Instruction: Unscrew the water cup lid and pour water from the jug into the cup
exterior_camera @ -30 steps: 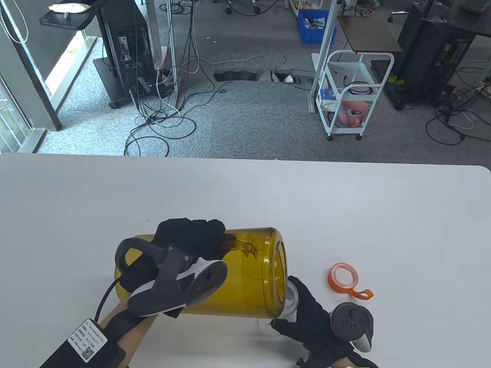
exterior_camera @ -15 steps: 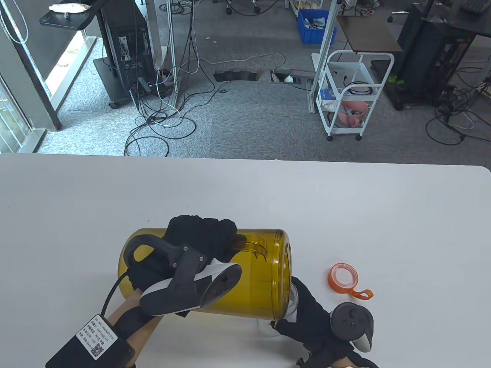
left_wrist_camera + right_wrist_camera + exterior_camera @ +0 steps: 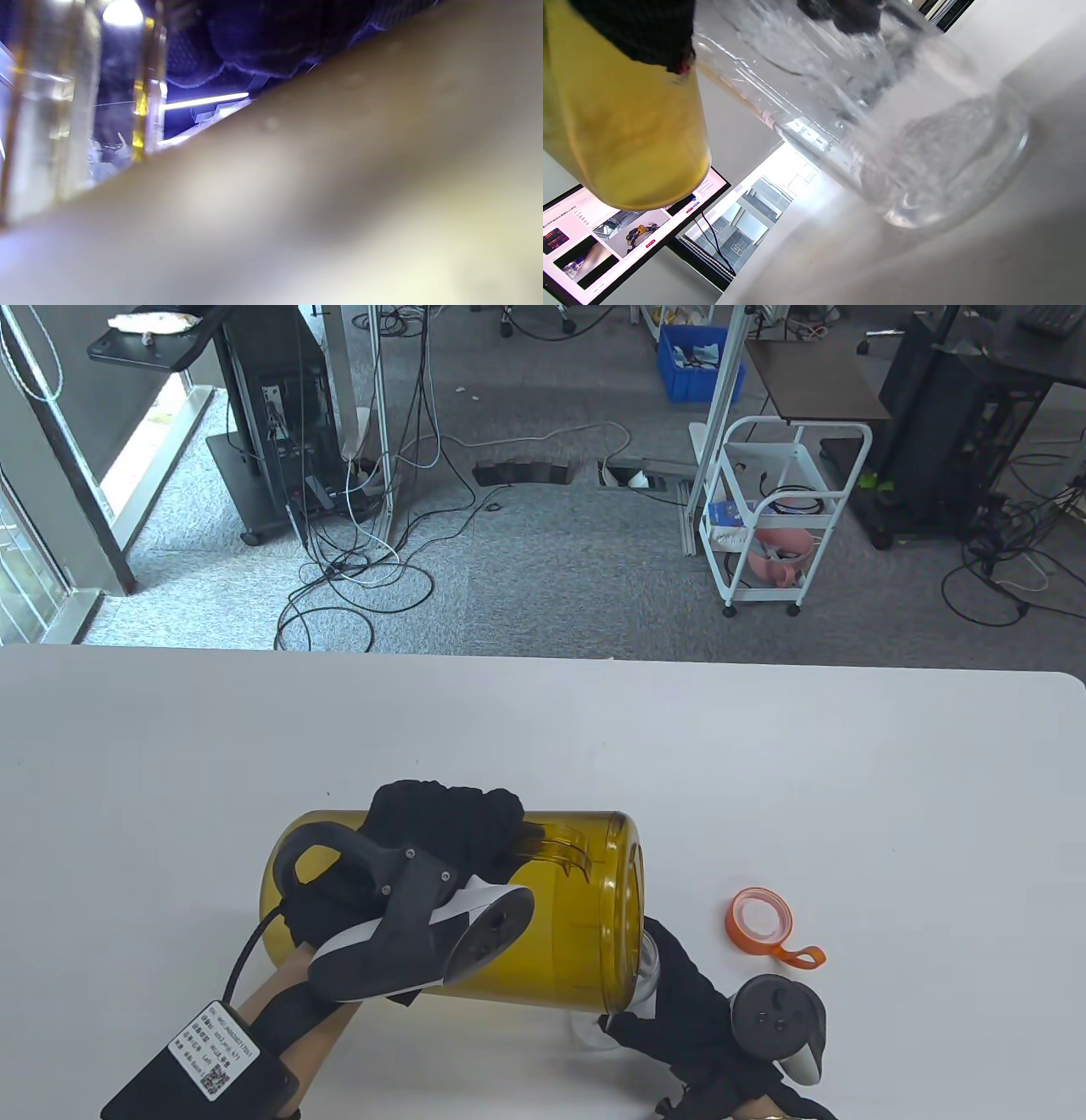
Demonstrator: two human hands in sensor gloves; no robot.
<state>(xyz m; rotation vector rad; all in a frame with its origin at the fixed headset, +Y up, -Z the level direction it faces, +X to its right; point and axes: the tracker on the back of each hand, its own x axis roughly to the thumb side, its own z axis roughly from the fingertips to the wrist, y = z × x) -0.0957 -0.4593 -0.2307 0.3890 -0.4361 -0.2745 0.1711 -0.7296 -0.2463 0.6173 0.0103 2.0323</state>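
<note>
2 hands grip: left hand (image 3: 441, 823) tipped jug (image 3: 551, 933), right hand (image 3: 679, 993) cup (image 3: 882, 127) near table edge.

A white table (image 3: 764, 780) fills the lower half of the table view, and grey carpet (image 3: 543, 560) strewn with black and white cables (image 3: 356, 577) is seen beyond it. A white wheeled cart (image 3: 776, 517) holding pink items is placed at right of centre, with a blue crate (image 3: 700, 360) behind it and dark desks (image 3: 976, 415) at far right. At left a black equipment stand (image 3: 271, 415) is set near a window (image 3: 25, 577) through which daylight is admitted, and a lit monitor (image 3: 606, 237) is visible in the right wrist view.
</note>
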